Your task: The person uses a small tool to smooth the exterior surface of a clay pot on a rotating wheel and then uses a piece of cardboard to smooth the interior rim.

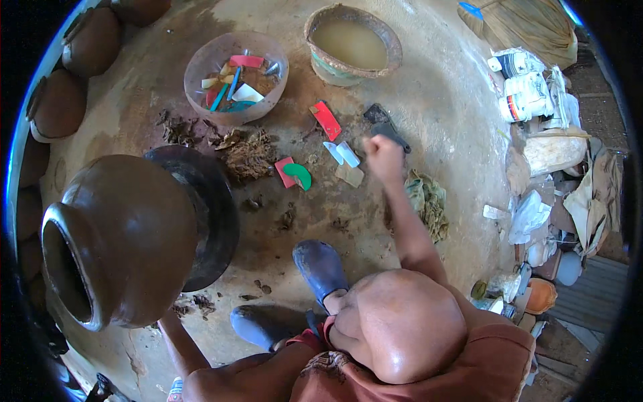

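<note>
A large brown clay pot (130,234) stands at the left on a dark round base (218,221), its mouth leaning toward the left. My left forearm (181,345) reaches up to the pot's near side; the hand and its fingers are hidden behind the pot. My right hand (385,157) is closed in a fist above the floor, right beside a dark flat piece (392,132). Whether anything sits inside the fist is hidden. Left of it lie pale blue flat pieces (347,154), a tan square (349,175) and a red flat piece (326,120).
A clear bowl (194,84) holds several coloured scrapers; a clay-smeared basin (395,57) contains murky water. A red and a green scraper (298,177) lie by brown fibrous scraps (248,155). A crumpled cloth (429,204) is near my right arm. More pots (60,104) line the left; clutter fills the right.
</note>
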A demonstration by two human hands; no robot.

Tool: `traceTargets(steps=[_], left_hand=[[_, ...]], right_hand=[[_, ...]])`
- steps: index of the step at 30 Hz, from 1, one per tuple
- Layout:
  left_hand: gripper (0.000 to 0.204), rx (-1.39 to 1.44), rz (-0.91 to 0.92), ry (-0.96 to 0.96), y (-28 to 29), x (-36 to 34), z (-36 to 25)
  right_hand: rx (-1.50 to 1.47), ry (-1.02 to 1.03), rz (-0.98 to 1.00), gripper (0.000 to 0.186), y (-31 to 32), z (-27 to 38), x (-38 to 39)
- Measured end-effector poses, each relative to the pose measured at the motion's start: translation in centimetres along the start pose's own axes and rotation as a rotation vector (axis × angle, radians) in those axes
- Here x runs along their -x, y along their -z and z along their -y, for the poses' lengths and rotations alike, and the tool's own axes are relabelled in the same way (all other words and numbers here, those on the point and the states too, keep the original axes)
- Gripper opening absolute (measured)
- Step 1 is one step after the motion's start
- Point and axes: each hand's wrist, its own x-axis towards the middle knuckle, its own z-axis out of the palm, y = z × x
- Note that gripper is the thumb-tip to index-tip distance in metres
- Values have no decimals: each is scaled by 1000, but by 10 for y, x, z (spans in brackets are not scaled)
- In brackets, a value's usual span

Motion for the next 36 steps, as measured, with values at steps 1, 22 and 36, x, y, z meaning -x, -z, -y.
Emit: traceTargets(steps=[1,22,36], left_hand=[[40,-22,0,13,9,5,0],[41,-18,86,165,23,85,21],[41,-46,101,149,23,83,10]], right_hand=[[48,-62,-39,31,10,4,-5],[557,410,141,21,-39,-49,65],[-649,-170,568,29,57,55,21]])
